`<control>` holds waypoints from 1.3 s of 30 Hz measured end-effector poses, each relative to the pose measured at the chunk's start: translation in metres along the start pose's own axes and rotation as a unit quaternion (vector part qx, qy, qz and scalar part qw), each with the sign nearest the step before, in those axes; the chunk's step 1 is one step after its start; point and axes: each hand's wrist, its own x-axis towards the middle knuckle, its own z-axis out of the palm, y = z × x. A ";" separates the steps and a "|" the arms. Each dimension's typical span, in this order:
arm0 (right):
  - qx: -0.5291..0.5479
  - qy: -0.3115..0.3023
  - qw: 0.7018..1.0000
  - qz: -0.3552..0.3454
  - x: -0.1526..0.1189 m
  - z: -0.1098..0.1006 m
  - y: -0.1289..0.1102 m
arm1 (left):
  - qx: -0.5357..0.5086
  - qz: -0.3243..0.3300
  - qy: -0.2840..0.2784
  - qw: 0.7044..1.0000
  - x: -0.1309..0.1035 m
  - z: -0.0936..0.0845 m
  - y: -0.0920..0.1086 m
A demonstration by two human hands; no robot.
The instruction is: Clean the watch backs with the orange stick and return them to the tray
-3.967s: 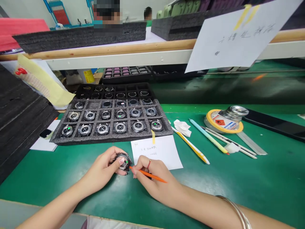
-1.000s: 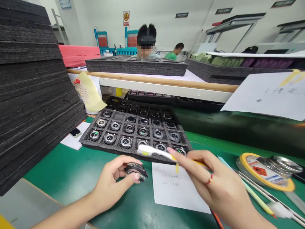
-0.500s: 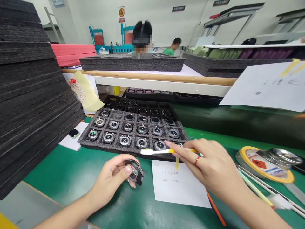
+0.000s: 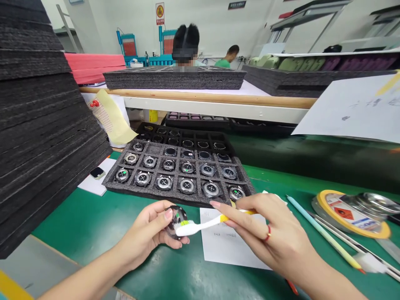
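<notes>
In the head view my left hand (image 4: pixel 149 228) is closed around a dark round watch case (image 4: pixel 178 213), thumb on its near side. Between the fingers of my right hand (image 4: pixel 269 231) is a white and yellow toothbrush (image 4: pixel 208 223), its bristle head against the watch case. Behind both hands lies a black foam tray (image 4: pixel 125 191) with several round watch cases in its compartments, many with the sensor side up. A white sheet of paper (image 4: pixel 233 246) with handwriting lies on the green table below the toothbrush and right hand.
Tall stacked black foam trays (image 4: pixel 46 137) rise on the left, near a small square watch (image 4: pixel 97 173) on white paper. To the right are a yellow-rimmed dispenser (image 4: pixel 350 214) and a blue-yellow pen (image 4: pixel 325 233). A shelf (image 4: pixel 200 102) crosses above; people sit beyond it.
My right hand has brought the toothbrush down and left from above the tray's edge onto the watch case. My left hand has turned the watch case.
</notes>
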 end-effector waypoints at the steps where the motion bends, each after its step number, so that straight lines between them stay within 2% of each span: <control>1: -0.013 0.005 1.000 0.000 0.000 0.000 0.000 | -0.005 -0.001 0.004 1.000 0.000 0.000 0.000; 5: -0.041 0.019 0.998 0.040 0.002 -0.002 -0.001 | -0.011 -0.001 0.033 0.999 -0.001 0.000 0.001; 8: 0.010 -0.013 1.000 0.020 0.003 -0.003 -0.002 | -0.013 -0.003 0.024 1.000 -0.001 0.000 0.001; 12: -0.028 -0.003 0.999 0.026 0.002 -0.002 0.001 | 0.005 0.022 -0.004 1.000 -0.001 -0.002 0.000; 14: -0.018 -0.008 0.999 0.029 0.002 -0.003 0.002 | 0.025 0.044 -0.003 0.999 -0.001 -0.003 -0.001; 17: 0.019 -0.032 0.999 -0.009 0.003 -0.006 0.002 | 0.066 0.068 0.014 0.995 -0.001 -0.004 -0.002; 20: -0.034 -0.009 0.999 -0.008 0.004 -0.009 0.005 | 0.085 0.081 0.016 0.993 -0.001 -0.004 -0.002; 22: -0.045 0.003 0.999 0.012 0.004 -0.011 0.006 | 0.082 0.081 0.009 0.993 -0.001 -0.003 -0.002; 25: -0.003 -0.015 1.000 -0.004 0.004 -0.012 0.006 | 0.066 0.072 0.002 0.995 0.000 -0.002 -0.002; 27: -0.019 -0.014 1.000 -0.007 0.004 -0.011 0.007 | 0.058 0.063 0.006 0.996 -0.001 -0.001 -0.001; 30: -0.042 -0.004 0.998 0.036 0.002 -0.009 0.008 | 0.055 0.052 0.012 0.997 -0.002 0.001 0.000; 34: 0.017 -0.038 0.999 0.029 0.001 -0.007 0.006 | 0.050 0.058 -0.002 0.997 -0.002 0.002 0.001; 39: -0.038 -0.015 0.998 0.052 0.001 -0.008 0.011 | 0.038 0.072 0.014 0.997 -0.002 0.000 0.000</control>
